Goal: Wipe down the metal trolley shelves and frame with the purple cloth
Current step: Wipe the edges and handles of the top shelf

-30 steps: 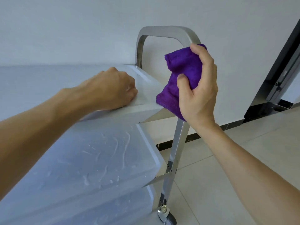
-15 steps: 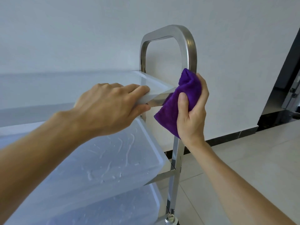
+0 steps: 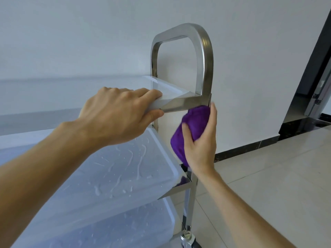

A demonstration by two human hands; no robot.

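The metal trolley has a looped steel frame rising at its right end and three white tray shelves. My left hand grips the near edge of the top shelf, fingers over the rim and thumb beneath. My right hand holds the bunched purple cloth wrapped around the near upright post, just below the top shelf's corner bracket. The post behind the cloth is hidden. The middle shelf shows wet streaks.
A plain white wall stands close behind the trolley, with a dark skirting strip along its foot. A dark door frame is at the right. Pale floor tiles spread to the right. A caster wheel shows at the post's foot.
My right hand slid the cloth down the upright from beside the handle loop to below the top shelf's corner. My left hand shifted from resting on the shelf to gripping its edge.
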